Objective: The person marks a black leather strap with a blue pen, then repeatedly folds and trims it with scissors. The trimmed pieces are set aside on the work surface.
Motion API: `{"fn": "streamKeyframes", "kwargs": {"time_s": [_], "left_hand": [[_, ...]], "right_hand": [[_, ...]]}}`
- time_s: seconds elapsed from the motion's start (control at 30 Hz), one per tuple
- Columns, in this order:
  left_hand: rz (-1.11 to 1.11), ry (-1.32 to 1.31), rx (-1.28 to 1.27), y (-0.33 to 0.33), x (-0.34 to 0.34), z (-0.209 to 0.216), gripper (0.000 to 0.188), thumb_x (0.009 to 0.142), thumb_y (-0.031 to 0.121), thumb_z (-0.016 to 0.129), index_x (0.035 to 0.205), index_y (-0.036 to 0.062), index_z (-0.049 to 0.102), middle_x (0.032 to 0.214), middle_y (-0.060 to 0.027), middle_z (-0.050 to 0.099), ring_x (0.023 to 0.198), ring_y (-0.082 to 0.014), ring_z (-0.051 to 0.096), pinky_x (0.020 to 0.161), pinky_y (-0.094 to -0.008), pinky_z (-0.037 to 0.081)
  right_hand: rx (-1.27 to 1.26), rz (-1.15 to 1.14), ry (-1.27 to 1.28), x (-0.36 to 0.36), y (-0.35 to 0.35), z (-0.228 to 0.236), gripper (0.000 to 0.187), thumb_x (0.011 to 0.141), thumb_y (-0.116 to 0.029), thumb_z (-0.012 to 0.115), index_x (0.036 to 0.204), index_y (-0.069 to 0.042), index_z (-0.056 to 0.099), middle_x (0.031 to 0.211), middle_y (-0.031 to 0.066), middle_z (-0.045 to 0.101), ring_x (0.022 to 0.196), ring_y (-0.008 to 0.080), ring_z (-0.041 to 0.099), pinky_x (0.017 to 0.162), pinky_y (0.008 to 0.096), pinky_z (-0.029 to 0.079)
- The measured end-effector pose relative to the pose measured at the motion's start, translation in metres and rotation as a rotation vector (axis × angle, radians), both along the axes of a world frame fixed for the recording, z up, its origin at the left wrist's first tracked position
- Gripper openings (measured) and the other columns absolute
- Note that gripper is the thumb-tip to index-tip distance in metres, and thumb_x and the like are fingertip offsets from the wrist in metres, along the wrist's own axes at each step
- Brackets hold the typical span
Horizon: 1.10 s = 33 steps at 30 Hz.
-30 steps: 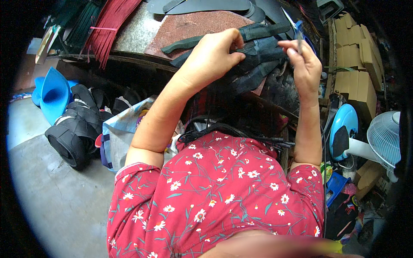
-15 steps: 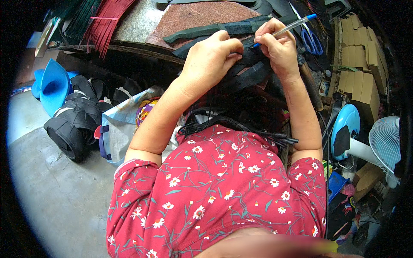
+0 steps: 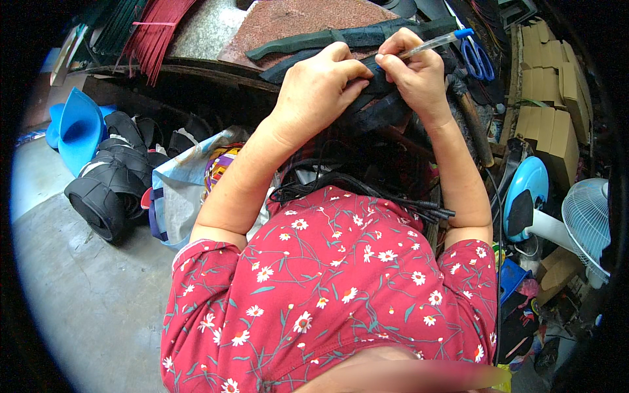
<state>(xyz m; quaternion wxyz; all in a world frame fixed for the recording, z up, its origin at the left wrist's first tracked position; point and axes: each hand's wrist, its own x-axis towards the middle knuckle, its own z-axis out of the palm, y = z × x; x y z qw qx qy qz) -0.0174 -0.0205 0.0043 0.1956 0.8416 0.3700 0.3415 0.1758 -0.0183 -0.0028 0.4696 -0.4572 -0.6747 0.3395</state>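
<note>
Worktop (image 3: pixel 208 29) at left, then reddish board (image 3: pixel 295 25) with dark strips (image 3: pixel 306 44) over it, running under both hands. Left hand (image 3: pixel 318 88) narrow, fingertips at the strips; can't tell if pinching or pressing. Right hand (image 3: pixel 418 77) grips a clear pen (image 3: pixel 434 44), tip low by the strips. I'd pin material flat near the tip, light pressure. Blue-handled scissors (image 3: pixel 478 60) just right. No writing readable on strips or pen.

Both bare forearms (image 3: pixel 244 177) reach forward, the left grip (image 3: pixel 321 85) curled palm-down, the right grip (image 3: pixel 414 71) pinched nearby.
</note>
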Motion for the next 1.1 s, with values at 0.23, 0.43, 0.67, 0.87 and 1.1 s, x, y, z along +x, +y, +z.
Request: {"fn": "streamKeyframes", "kwargs": {"time_s": [0.23, 0.43, 0.67, 0.87, 1.1], "left_hand": [[0.009, 0.034, 0.010, 0.000, 0.001, 0.001, 0.012, 0.078, 0.020, 0.069, 0.086, 0.0123, 0.071, 0.084, -0.0058, 0.058, 0.072, -0.0277, 0.064, 0.063, -0.0383, 0.053], [0.022, 0.049, 0.012, -0.001, 0.002, 0.001, 0.012, 0.078, 0.021, 0.069, 0.086, 0.0124, 0.071, 0.084, -0.0054, 0.058, 0.071, -0.0274, 0.064, 0.063, -0.0382, 0.054], [0.019, 0.058, 0.026, -0.001, 0.002, -0.001, 0.011, 0.078, 0.021, 0.069, 0.086, 0.0131, 0.071, 0.085, -0.0054, 0.058, 0.072, -0.0271, 0.064, 0.063, -0.0388, 0.054], [0.035, 0.039, 0.046, -0.003, 0.003, 0.003, 0.009, 0.079, 0.020, 0.068, 0.084, 0.0132, 0.069, 0.085, -0.0063, 0.058, 0.071, -0.0273, 0.064, 0.062, -0.0388, 0.053], [0.059, 0.210, 0.190, -0.010, -0.006, 0.009, 0.009, 0.078, 0.021, 0.069, 0.082, 0.0138, 0.068, 0.083, -0.0066, 0.058, 0.071, -0.0247, 0.065, 0.061, -0.0359, 0.053]], "right_hand": [[-0.115, -0.009, 0.076, -0.002, 0.001, 0.005, 0.008, 0.084, 0.000, 0.061, 0.078, -0.004, 0.056, 0.073, -0.0012, 0.057, 0.056, 0.0035, 0.049, 0.050, 0.0173, 0.039], [-0.183, 0.027, 0.078, -0.002, 0.002, 0.009, 0.009, 0.084, -0.001, 0.060, 0.077, -0.004, 0.056, 0.073, -0.0012, 0.057, 0.056, 0.0034, 0.048, 0.050, 0.0172, 0.038], [-0.183, 0.035, 0.021, -0.002, 0.004, 0.010, 0.010, 0.085, -0.003, 0.059, 0.077, -0.005, 0.055, 0.074, 0.0004, 0.059, 0.055, 0.0037, 0.049, 0.048, 0.0172, 0.038], [-0.238, -0.040, 0.429, 0.003, 0.003, 0.015, 0.014, 0.084, -0.002, 0.059, 0.075, -0.008, 0.051, 0.075, 0.0033, 0.060, 0.052, 0.0043, 0.046, 0.044, 0.0171, 0.036], [-0.094, 0.063, 0.098, -0.003, -0.002, 0.008, 0.007, 0.083, 0.002, 0.060, 0.080, -0.005, 0.057, 0.076, 0.0016, 0.059, 0.054, 0.0045, 0.048, 0.048, 0.0175, 0.037]]}}
